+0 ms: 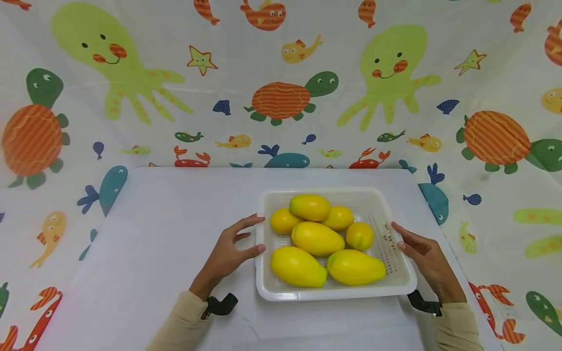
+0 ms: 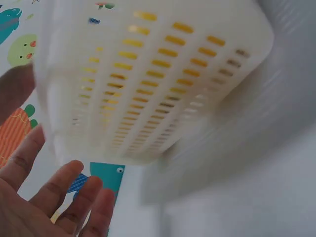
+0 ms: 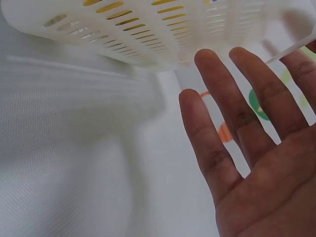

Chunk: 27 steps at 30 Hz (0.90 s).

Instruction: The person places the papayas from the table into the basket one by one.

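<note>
A white plastic basket [image 1: 335, 294] with slotted walls holds several smooth yellow mango-like fruits [image 1: 318, 239], some tinged green. On its left side my left hand [image 1: 228, 256] holds the rim with thumb and forefinger. My right hand [image 1: 425, 253] has the opposite rim at its thumb and forefinger tips. From below, the left wrist view shows the basket wall [image 2: 148, 94] with yellow through the slots and a shadow underneath. The other left fingers [image 2: 74, 197] spread below the rim, apart from the wall. Likewise, the remaining right fingers [image 3: 242, 113] extend loosely under the basket.
The basket is over the right half of a table with a white cover [image 1: 184, 209]. Behind and beside it hangs a curtain [image 1: 307, 141] printed with sea animals. Each wrist wears a black strap, the left one [image 1: 221, 304] near the basket's front left corner.
</note>
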### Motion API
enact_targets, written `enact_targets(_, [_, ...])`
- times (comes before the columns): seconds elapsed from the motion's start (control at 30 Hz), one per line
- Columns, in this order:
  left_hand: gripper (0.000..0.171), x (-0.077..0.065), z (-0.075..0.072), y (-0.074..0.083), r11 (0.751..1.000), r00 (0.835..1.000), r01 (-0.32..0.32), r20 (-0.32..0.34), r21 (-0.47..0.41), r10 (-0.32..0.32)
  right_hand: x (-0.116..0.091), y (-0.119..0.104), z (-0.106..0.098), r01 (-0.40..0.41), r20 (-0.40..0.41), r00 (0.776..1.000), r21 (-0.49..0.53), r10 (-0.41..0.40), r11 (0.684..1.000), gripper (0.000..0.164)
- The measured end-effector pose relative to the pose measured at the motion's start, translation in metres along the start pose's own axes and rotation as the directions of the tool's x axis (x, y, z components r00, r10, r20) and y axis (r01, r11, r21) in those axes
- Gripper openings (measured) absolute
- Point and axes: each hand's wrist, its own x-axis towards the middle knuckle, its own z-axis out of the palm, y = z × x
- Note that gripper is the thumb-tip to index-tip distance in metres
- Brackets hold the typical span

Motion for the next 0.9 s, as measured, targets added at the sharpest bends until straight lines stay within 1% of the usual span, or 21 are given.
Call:
enact_targets(0.17, [0.059, -0.003, 0.010, -0.007, 0.997, 0.999, -0.022, 0.039, -0.076, 0.025, 0.001, 0.002, 0.002, 0.047, 0.015, 0.999, 0.000, -0.047, 0.999, 0.055])
enact_targets(0.3, [0.060, -0.004, 0.014, -0.010, 0.992, 0.998, -0.029, 0.057, -0.120, 0.036, 0.002, 0.002, 0.001, 0.010, 0.043, 0.999, 0.002, -0.011, 1.000, 0.058])
enact_targets(0.43, [0.062, -0.004, 0.014, -0.011, 0.984, 0.996, -0.033, 0.078, -0.173, 0.047, 0.005, 0.002, 0.001, -0.009, 0.061, 0.998, -0.025, 0.011, 1.000, 0.061])
enact_targets(0.57, [0.063, -0.005, 0.010, -0.012, 0.976, 0.993, -0.052, 0.090, -0.211, 0.072, 0.009, 0.001, 0.004, -0.003, 0.074, 0.997, -0.060, 0.007, 0.998, 0.063])
enact_targets(0.67, [0.063, -0.006, 0.006, -0.013, 0.972, 0.991, -0.067, 0.096, -0.226, 0.091, 0.013, 0.000, 0.008, 0.009, 0.085, 0.996, -0.057, -0.004, 0.998, 0.063])
enact_targets(0.9, [0.061, -0.010, -0.009, -0.016, 0.975, 0.994, -0.056, 0.076, -0.215, 0.074, 0.021, -0.005, 0.021, 0.042, 0.122, 0.992, -0.019, -0.039, 0.999, 0.063])
